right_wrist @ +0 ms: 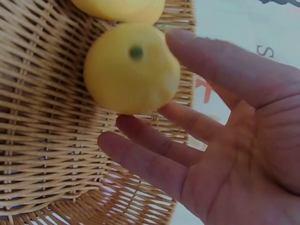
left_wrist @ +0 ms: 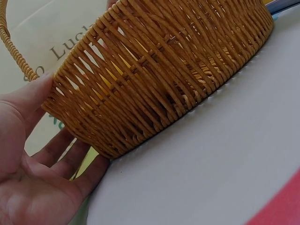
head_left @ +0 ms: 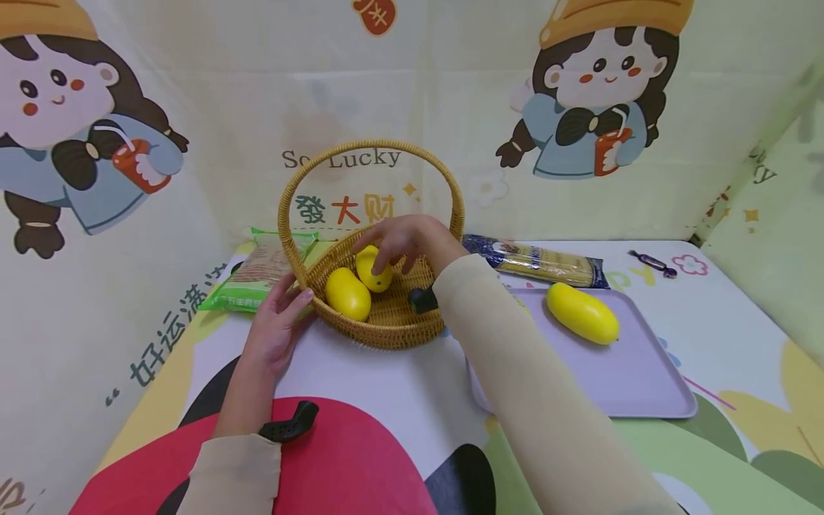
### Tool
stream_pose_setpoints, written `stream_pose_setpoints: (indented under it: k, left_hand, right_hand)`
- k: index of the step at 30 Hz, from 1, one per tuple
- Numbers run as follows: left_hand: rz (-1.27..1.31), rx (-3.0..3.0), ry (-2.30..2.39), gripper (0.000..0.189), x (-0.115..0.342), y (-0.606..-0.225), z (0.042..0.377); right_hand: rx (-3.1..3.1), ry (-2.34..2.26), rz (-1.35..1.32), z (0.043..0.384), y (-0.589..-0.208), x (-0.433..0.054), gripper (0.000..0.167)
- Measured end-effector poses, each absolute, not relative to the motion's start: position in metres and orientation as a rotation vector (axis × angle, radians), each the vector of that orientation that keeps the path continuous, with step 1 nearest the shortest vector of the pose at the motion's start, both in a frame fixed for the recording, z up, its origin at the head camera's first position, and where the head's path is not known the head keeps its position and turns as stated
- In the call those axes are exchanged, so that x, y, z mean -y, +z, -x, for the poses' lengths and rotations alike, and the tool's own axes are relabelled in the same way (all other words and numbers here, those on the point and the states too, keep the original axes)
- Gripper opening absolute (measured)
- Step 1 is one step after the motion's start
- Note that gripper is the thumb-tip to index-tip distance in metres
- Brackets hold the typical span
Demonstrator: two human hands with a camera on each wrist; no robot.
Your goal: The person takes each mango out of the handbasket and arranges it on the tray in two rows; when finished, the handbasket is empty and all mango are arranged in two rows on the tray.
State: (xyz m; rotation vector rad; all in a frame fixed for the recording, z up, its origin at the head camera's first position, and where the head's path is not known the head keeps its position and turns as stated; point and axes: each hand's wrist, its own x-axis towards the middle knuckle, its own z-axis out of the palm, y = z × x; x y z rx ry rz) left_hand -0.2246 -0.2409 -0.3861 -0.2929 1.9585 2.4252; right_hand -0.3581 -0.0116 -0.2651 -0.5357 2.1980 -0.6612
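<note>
A woven basket [head_left: 393, 336] with a tall arched handle stands on the table and holds two smooth yellow mango-like fruits. One fruit [head_left: 347, 295] lies at the left front; the other fruit [head_left: 378, 280] rests behind it. My left hand [head_left: 278, 330] grips the basket's left side, thumb on the rim near the handle's base and fingers against the outer wall [left_wrist: 154, 84]. Inside the basket, my right hand [head_left: 412, 243] is at the rear fruit [right_wrist: 126, 75]. Its thumb and fingers are spread loosely around that fruit, the thumb tip at its edge.
A lilac tray [head_left: 644, 386] at the right bears an elongated yellow fruit [head_left: 582, 313]; the right sleeve covers its left part. Behind it lie a pack of noodles [head_left: 541, 261] and a wrapped candy [head_left: 653, 263]. A green-edged food bag [head_left: 257, 272] lies left of the basket.
</note>
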Motion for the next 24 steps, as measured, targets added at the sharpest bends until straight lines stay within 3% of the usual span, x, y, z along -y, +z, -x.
stream_pose_setpoints:
  k: [10, 24]
  left_hand:
    - [0.277, -1.985, 2.406, 0.067, 0.241, -0.386, 0.225]
    - [0.287, -1.974, 2.416, 0.068, 0.24, -0.386, 0.226]
  right_hand:
    - [-2.231, -0.627, 0.546, 0.359, -0.271, 0.01, 0.054]
    - [-2.198, -0.74, 0.505, 0.357, -0.282, 0.009, 0.056]
